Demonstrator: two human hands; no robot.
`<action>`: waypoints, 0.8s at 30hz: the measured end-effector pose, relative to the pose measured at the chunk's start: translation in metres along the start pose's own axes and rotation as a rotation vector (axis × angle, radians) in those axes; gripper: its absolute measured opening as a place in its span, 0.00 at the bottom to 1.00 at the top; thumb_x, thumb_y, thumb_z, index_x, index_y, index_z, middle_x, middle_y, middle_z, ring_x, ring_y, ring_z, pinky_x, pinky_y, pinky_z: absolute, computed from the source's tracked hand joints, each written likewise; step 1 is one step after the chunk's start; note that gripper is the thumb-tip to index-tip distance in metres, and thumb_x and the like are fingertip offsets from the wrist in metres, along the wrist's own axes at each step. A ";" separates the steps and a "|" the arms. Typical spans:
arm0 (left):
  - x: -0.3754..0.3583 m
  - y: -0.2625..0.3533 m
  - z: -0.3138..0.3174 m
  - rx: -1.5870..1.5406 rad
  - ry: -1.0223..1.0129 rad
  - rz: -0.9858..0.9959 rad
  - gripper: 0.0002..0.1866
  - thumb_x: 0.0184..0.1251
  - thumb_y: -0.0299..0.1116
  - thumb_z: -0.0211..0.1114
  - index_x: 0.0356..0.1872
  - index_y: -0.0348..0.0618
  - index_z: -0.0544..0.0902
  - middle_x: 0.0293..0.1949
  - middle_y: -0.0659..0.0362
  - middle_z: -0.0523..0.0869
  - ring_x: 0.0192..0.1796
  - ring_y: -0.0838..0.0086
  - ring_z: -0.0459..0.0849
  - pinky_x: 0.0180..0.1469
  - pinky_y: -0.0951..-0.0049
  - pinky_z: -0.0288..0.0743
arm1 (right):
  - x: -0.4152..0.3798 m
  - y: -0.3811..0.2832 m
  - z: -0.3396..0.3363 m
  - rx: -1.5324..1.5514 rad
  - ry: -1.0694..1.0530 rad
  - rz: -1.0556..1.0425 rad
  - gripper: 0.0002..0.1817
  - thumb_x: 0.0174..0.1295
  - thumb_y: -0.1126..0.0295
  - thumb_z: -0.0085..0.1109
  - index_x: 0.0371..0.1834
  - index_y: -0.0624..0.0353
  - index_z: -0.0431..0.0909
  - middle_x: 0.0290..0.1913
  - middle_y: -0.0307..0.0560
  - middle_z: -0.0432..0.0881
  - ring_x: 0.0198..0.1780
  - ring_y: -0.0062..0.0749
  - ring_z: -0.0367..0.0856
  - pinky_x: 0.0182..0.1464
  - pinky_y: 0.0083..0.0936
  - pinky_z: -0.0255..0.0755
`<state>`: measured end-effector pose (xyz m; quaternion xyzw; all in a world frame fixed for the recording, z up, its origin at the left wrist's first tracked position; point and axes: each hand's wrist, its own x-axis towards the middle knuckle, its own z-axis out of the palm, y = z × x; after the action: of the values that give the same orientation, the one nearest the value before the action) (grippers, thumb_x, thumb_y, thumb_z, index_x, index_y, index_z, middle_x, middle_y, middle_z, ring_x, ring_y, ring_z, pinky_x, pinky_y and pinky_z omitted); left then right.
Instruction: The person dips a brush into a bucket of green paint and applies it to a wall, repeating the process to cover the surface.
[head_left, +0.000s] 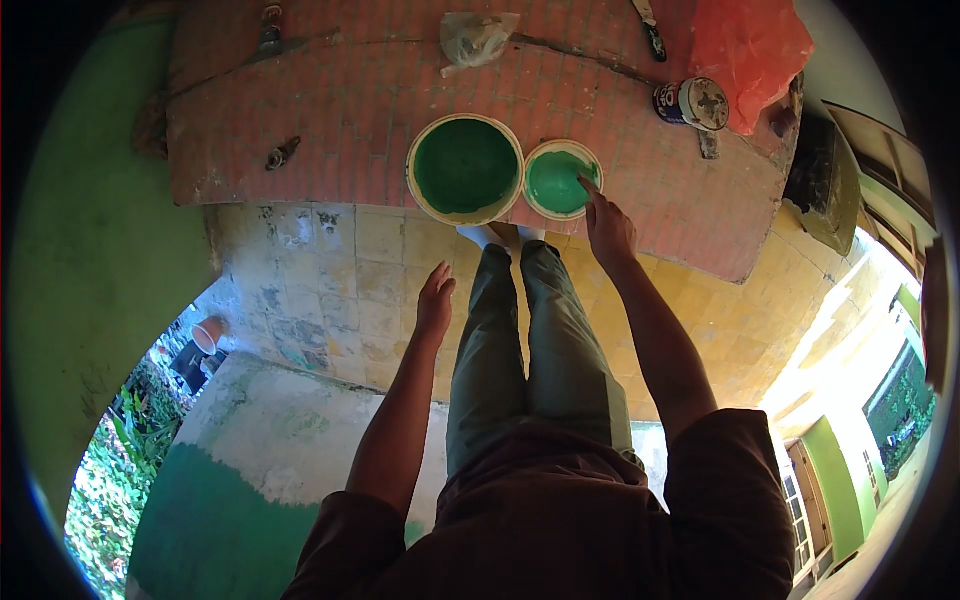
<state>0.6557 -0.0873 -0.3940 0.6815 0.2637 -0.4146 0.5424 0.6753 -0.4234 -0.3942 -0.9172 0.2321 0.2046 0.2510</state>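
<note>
Right hand [612,232]: fingers at small bucket's [545,211] rim; cannot tell whether gripping
Left hand [436,300]: fingers loosely parted
Large bucket [465,216]: beyond left fingers

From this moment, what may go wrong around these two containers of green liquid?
The large bucket stands close in front of the feet, so a careless step might knock it and spill the green liquid.

The smaller tub sits right beside it, with the right hand at its rim; a push there might jostle both.

Drips from that hand could mark the trousers.
</note>
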 end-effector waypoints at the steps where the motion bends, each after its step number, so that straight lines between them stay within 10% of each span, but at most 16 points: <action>1: -0.003 0.005 0.003 0.000 0.000 0.001 0.27 0.69 0.34 0.52 0.69 0.51 0.64 0.68 0.59 0.70 0.69 0.68 0.65 0.66 0.58 0.55 | -0.003 0.000 0.001 0.001 -0.018 0.017 0.19 0.69 0.62 0.47 0.63 0.37 0.68 0.33 0.54 0.81 0.36 0.52 0.82 0.37 0.46 0.75; 3: -0.009 0.015 0.008 -0.024 0.030 -0.012 0.26 0.69 0.27 0.51 0.68 0.34 0.63 0.67 0.45 0.68 0.71 0.64 0.65 0.70 0.70 0.55 | -0.009 0.000 0.005 0.002 -0.034 0.034 0.19 0.68 0.61 0.47 0.63 0.37 0.68 0.34 0.56 0.81 0.37 0.52 0.82 0.38 0.46 0.75; 11: -0.005 0.007 0.008 -0.027 0.026 0.015 0.26 0.69 0.27 0.51 0.67 0.35 0.64 0.66 0.46 0.69 0.70 0.65 0.66 0.69 0.70 0.57 | -0.007 -0.006 0.035 0.216 0.080 0.096 0.16 0.67 0.58 0.47 0.34 0.60 0.76 0.28 0.63 0.81 0.33 0.60 0.81 0.35 0.52 0.72; 21: -0.009 0.009 0.007 -0.017 0.039 0.001 0.25 0.69 0.27 0.51 0.67 0.33 0.64 0.66 0.46 0.69 0.70 0.65 0.66 0.69 0.70 0.57 | 0.022 0.013 0.075 0.481 0.272 0.247 0.19 0.65 0.60 0.50 0.30 0.68 0.78 0.25 0.66 0.79 0.29 0.59 0.80 0.31 0.44 0.72; 24: -0.011 0.009 0.008 -0.032 0.051 -0.007 0.25 0.68 0.27 0.51 0.67 0.33 0.64 0.66 0.46 0.69 0.70 0.64 0.66 0.69 0.70 0.57 | 0.023 0.003 0.054 0.952 0.067 0.580 0.19 0.65 0.60 0.51 0.30 0.68 0.78 0.23 0.64 0.78 0.28 0.56 0.80 0.31 0.42 0.72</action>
<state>0.6550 -0.0967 -0.3807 0.6823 0.2863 -0.3945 0.5448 0.6786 -0.4036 -0.4493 -0.6072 0.5497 0.1086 0.5634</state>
